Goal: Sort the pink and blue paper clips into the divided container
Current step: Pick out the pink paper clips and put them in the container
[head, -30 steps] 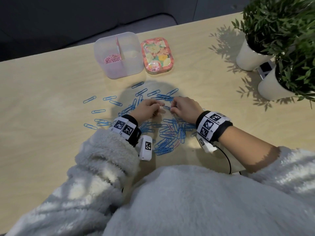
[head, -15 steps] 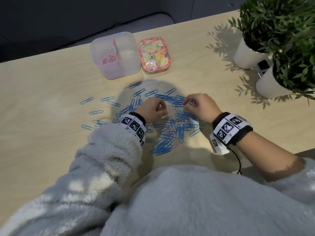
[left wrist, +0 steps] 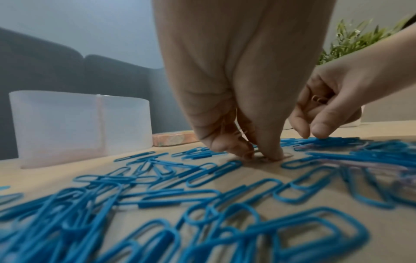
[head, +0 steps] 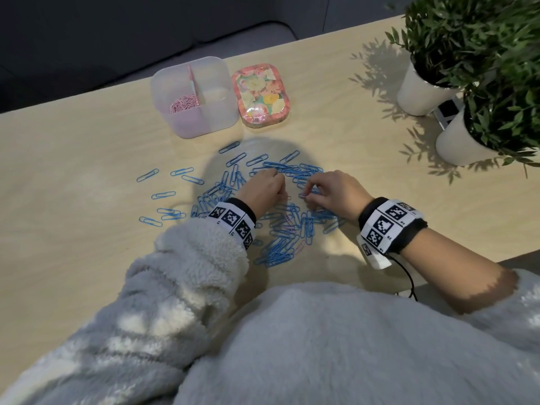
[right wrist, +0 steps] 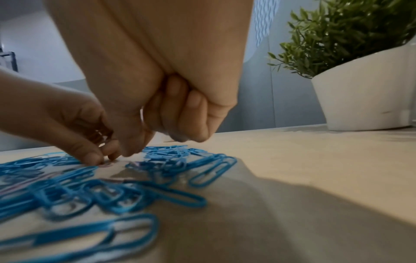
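Observation:
Blue paper clips (head: 287, 229) lie in a loose heap on the table, with a few pink ones (head: 300, 246) mixed in. My left hand (head: 282, 195) presses its fingertips (left wrist: 273, 154) to the table beside a small pink clip (left wrist: 288, 156); its curled fingers hold pink clips (left wrist: 236, 134). My right hand (head: 306, 197) picks at the heap just to the right, and more pink clips (left wrist: 318, 99) are tucked in its curled fingers (right wrist: 180, 113). The clear divided container (head: 204, 121) stands behind, pink clips (head: 182, 105) in its left half.
A floral tin (head: 260, 93) sits right of the container. Two white pots with green plants (head: 420, 95) (head: 461, 144) stand at the right edge. Single blue clips (head: 163, 195) are scattered to the left. The near table edge runs under my right forearm.
The right hand swung out to the right, away from the left hand, then brought its fingertips back down into the heap. The left hand stayed almost in place.

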`<move>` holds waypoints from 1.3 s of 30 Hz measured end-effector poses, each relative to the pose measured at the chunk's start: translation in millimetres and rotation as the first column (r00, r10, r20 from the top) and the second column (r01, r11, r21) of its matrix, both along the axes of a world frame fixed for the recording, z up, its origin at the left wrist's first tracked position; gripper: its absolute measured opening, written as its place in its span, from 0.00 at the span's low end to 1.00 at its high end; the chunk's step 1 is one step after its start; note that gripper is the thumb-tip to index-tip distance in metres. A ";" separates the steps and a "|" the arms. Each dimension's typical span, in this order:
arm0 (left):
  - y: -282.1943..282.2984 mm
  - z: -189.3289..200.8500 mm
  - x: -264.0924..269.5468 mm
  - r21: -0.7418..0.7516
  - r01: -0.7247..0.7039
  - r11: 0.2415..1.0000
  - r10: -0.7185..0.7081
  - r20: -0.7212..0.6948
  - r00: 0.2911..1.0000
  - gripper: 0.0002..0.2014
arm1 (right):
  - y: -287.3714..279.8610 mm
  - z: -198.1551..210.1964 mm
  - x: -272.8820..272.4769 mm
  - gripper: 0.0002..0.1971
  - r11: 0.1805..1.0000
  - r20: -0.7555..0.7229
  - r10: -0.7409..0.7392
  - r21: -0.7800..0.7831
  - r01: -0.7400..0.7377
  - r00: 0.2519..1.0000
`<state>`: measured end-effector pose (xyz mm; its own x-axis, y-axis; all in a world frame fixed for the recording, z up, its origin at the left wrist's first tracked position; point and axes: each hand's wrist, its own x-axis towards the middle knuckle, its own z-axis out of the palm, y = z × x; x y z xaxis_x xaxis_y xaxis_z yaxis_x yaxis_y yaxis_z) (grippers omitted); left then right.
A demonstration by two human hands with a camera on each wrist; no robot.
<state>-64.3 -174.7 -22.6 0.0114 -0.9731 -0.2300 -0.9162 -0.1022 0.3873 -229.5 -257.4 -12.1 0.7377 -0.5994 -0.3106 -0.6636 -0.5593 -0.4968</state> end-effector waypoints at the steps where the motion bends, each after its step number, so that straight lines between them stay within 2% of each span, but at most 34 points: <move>1: 1.3 -1.0 -0.8 -0.006 0.014 1.000 -0.014 0.017 1.000 0.07 | 2.9 1.5 0.4 0.05 1.000 0.004 0.023 0.001 -0.023 1.000; 5: 4.3 0.3 -4.7 0.000 0.050 0.999 -0.050 0.052 0.997 0.09 | 7.6 1.6 5.3 0.08 0.993 -0.051 0.066 -0.093 -0.071 0.996; 9: 3.7 2.4 -6.7 0.028 0.002 1.000 -0.003 0.050 0.999 0.10 | 5.7 -2.9 11.8 0.07 0.996 -0.041 0.040 -0.084 -0.043 0.998; 12: 5.1 2.5 -6.9 0.029 -0.007 1.000 0.007 0.017 1.000 0.10 | -3.8 -4.3 13.1 0.05 0.992 0.141 -0.118 0.068 0.109 0.983; 14: 8.1 0.4 -3.2 0.003 -0.009 1.000 0.009 -0.029 1.000 0.09 | -15.8 -3.3 10.8 0.04 0.933 0.269 -0.317 0.260 0.249 0.909; 16: 11.2 -1.6 0.7 -0.013 -0.033 0.999 0.032 -0.090 0.995 0.09 | -27.2 -5.1 5.5 0.03 0.864 0.275 -0.441 0.387 0.321 0.854; 20: 10.3 4.0 8.1 0.067 -0.189 0.980 0.200 -0.260 0.945 0.07 | -33.2 -11.2 0.8 0.06 0.876 0.242 -0.432 0.342 0.340 0.869; 22: 7.9 11.6 11.3 0.172 -0.301 0.938 0.347 -0.439 0.829 0.05 | -30.1 -9.2 3.0 0.07 0.831 0.263 -0.480 0.442 0.338 0.837; 23: 6.8 16.0 12.8 0.226 -0.345 0.911 0.412 -0.522 0.747 0.05 | -28.0 -7.5 3.9 0.08 0.765 0.258 -0.544 0.543 0.346 0.798; 25: 5.7 21.9 15.9 0.363 -0.392 0.845 0.531 -0.649 0.545 0.10 | -23.9 -5.6 3.7 0.11 0.565 0.213 -0.694 0.753 0.338 0.687; 26: 5.5 24.3 16.3 0.443 -0.392 0.806 0.587 -0.684 0.433 0.12 | -22.3 -4.1 2.6 0.12 0.482 0.182 -0.740 0.815 0.322 0.647; 27: 5.4 26.0 16.3 0.514 -0.381 0.768 0.633 -0.695 0.340 0.13 | -20.7 -3.7 0.6 0.11 0.432 0.157 -0.759 0.848 0.307 0.632; 28: 5.4 26.8 15.8 0.562 -0.366 0.741 0.664 -0.693 0.280 0.14 | -19.7 -3.9 -1.8 0.11 0.410 0.141 -0.757 0.862 0.297 0.638; 29: 5.8 26.8 14.6 0.589 -0.350 0.729 0.679 -0.687 0.259 0.15 | -18.0 -3.4 -5.2 0.11 0.408 0.135 -0.745 0.867 0.286 0.654; 30: 6.9 26.6 13.1 0.591 -0.333 0.734 0.675 -0.687 0.268 0.16 | -16.9 -4.3 -8.8 0.11 0.440 0.146 -0.713 0.855 0.276 0.686; 31: 8.3 26.0 11.2 0.574 -0.319 0.754 0.655 -0.694 0.300 0.16 | -15.5 -4.3 -12.7 0.11 0.523 0.178 -0.645 0.812 0.259 0.743; 33: 11.8 25.2 5.7 0.486 -0.297 0.822 0.569 -0.703 0.426 0.16 | -14.4 -4.6 -20.4 0.08 0.782 0.231 -0.370 0.600 0.167 0.900; 34: 13.7 24.1 2.6 0.417 -0.280 0.865 0.502 -0.689 0.523 0.15 | -14.5 -4.7 -23.6 0.05 0.883 0.212 -0.204 0.460 0.086 0.956; 35: 15.4 23.0 0.2 0.338 -0.250 0.907 0.417 -0.647 0.638 0.14 | -14.7 -4.6 -25.7 0.02 0.940 0.161 -0.074 0.341 0.015 0.984; 37: 18.6 18.9 -4.5 0.208 -0.143 0.968 0.230 -0.493 0.839 0.12 | -14.2 -5.9 -28.1 0.03 0.981 0.046 0.028 0.188 -0.036 0.999; 39: 22.6 16.0 -8.4 0.163 -0.063 0.985 0.121 -0.375 0.919 0.09 | -11.8 -6.6 -27.9 0.04 0.988 0.012 0.024 0.153 -0.026 1.000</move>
